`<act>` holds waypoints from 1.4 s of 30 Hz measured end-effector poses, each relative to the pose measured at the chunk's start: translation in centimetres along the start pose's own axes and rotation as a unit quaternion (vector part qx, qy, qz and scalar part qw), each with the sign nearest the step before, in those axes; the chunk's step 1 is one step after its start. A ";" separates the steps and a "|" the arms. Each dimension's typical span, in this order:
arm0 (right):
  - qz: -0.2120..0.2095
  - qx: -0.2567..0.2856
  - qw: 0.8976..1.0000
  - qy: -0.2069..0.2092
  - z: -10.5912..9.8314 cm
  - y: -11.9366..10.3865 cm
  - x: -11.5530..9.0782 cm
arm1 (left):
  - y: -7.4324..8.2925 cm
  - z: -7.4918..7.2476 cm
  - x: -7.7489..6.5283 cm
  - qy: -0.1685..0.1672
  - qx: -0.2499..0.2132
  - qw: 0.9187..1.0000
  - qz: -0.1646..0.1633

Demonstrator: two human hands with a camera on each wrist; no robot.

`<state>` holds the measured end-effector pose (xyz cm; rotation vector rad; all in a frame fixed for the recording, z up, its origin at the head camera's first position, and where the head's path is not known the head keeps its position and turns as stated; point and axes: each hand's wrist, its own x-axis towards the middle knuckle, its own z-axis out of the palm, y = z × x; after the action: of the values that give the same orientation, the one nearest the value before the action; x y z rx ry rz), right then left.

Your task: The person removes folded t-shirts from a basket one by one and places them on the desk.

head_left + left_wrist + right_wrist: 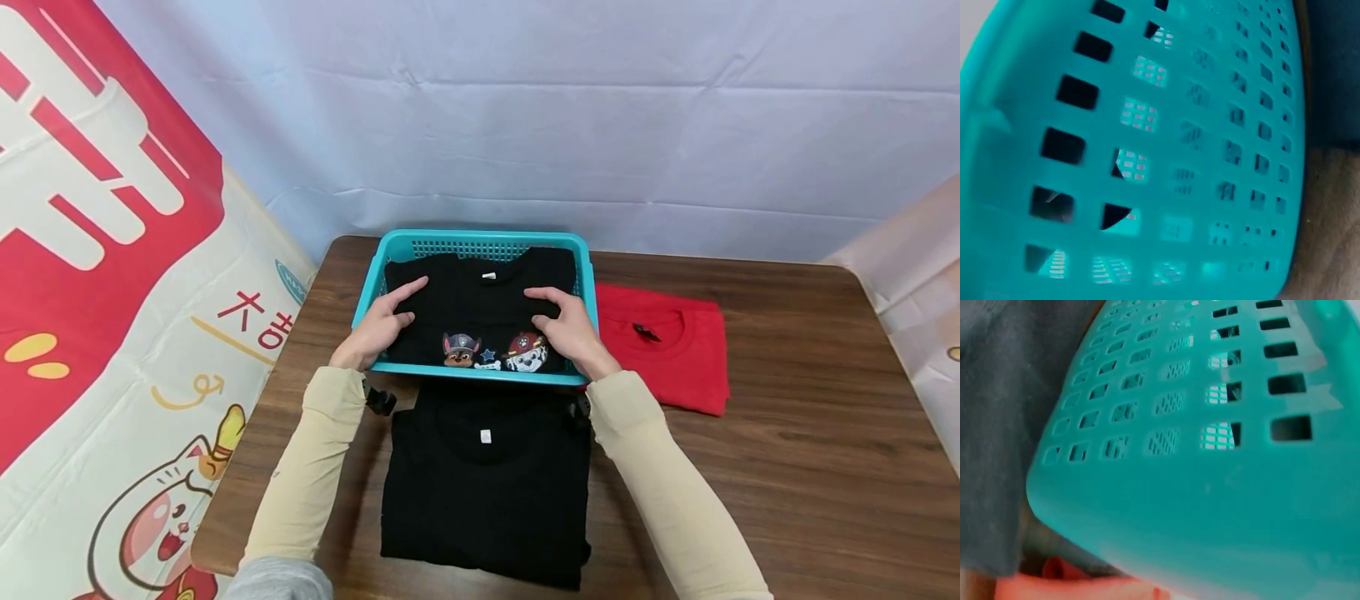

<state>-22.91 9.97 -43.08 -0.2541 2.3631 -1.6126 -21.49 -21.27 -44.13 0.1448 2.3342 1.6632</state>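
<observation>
A folded black T-shirt (472, 304) with cartoon dog faces printed along its front edge lies inside a turquoise plastic basket (480, 377). My left hand (377, 327) reaches over the basket's left side, thumb and forefinger extended on the shirt. On the opposite side, my right hand (572, 330) touches the shirt the same way, fingers stretched inward. Neither hand appears to grasp the cloth; some fingers are hidden. Both wrist views show only the basket's perforated wall (1004, 187), close up, with no fingers visible.
Another folded black T-shirt (480, 500) lies directly in front of the basket on the brown wooden table (810, 400). To the right is a folded red T-shirt (686, 358), close to the basket. A pale cloth backdrop (525, 142) hangs behind the table.
</observation>
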 end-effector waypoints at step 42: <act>-0.058 0.076 0.995 0.013 -4.5 -1.7 -1.7 | 4.0 0.7 -2.0 -0.071 -0.322 0.940 0.086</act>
<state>-22.73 13.82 -39.73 -0.3463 2.2675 -1.8491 -19.66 -19.79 -40.22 0.3260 1.6049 2.3168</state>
